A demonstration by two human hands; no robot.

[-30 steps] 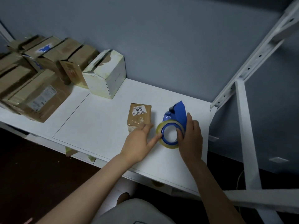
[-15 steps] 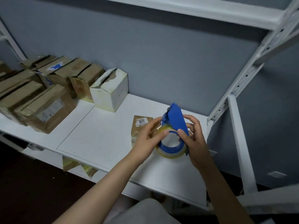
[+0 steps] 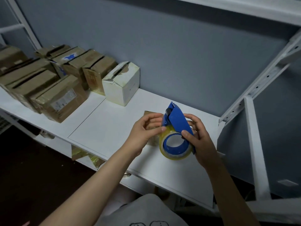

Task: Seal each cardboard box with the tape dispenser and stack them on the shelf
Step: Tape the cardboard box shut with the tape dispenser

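A blue tape dispenser [image 3: 176, 126] hangs just above the white shelf [image 3: 105, 128]. The right hand [image 3: 202, 141] curls round its frame, and the left hand [image 3: 143, 132] pinches at its roll. A small cardboard box [image 3: 150, 113] lies mostly hidden behind them.

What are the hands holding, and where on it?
The right hand grips the tape dispenser by its blue body; the left hand pinches the tape at the roll's upper edge.
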